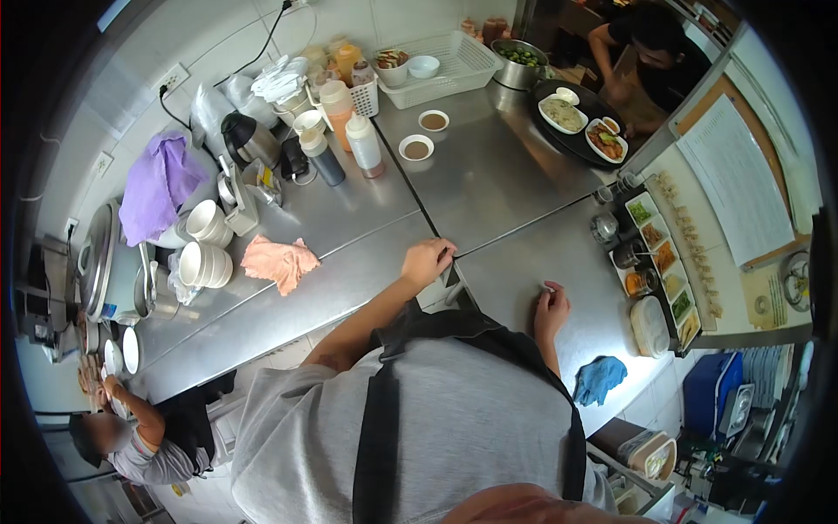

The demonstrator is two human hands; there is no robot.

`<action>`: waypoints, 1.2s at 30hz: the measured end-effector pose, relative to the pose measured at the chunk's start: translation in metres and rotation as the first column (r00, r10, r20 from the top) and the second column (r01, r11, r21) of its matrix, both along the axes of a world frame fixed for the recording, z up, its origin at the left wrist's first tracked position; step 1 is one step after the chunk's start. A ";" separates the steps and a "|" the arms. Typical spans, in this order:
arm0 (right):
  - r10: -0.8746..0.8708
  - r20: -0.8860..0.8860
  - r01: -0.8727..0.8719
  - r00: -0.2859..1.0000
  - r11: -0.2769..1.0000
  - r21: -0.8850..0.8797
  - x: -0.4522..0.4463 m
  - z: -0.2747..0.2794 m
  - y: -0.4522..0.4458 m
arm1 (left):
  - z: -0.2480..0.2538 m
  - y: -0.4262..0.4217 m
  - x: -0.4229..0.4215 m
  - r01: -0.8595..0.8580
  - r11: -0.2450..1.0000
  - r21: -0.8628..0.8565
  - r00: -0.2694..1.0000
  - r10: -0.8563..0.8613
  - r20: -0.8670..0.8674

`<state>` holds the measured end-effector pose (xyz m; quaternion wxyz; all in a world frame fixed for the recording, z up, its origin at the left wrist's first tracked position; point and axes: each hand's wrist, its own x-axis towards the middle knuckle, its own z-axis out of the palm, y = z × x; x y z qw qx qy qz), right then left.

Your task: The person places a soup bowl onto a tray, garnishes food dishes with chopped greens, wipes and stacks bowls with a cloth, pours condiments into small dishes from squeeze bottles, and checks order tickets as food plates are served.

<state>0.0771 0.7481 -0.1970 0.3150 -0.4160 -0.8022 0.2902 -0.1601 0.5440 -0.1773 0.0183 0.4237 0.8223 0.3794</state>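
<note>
My left hand (428,263) rests on the steel counter (358,253) at its front edge, by the seam between two worktops. Its fingers are curled in, and nothing shows in them. My right hand (552,311) lies on the worktop to the right, closed, with a small pale spot at the fingertips that I cannot make out. A blue cloth (600,380) is below it, near the front edge. A crumpled pink cloth (280,262) lies left of my left hand. Two small bowls of brown sauce (416,148) stand farther back.
A round black tray (541,131) with plated food stands at the back, a co-worker (655,61) behind it. Garnish containers (656,236) line the right side. Squeeze bottles (365,147), stacked white bowls (205,265) and a kettle (250,140) stand left. Another person (153,437) works at lower left.
</note>
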 end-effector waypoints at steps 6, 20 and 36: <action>-0.003 0.012 0.003 1.000 0.998 -0.057 0.001 0.008 -0.003 | -0.010 -0.001 -0.002 0.017 0.999 0.049 0.999 -0.016 -0.031; -0.040 0.018 0.040 0.999 0.998 0.044 -0.001 0.015 -0.006 | -0.005 0.003 0.001 0.001 0.999 0.049 0.998 0.002 -0.065; -0.016 0.005 0.015 1.000 0.996 0.084 -0.001 0.009 -0.004 | -0.002 0.003 0.002 -0.016 1.000 0.022 0.999 0.017 -0.042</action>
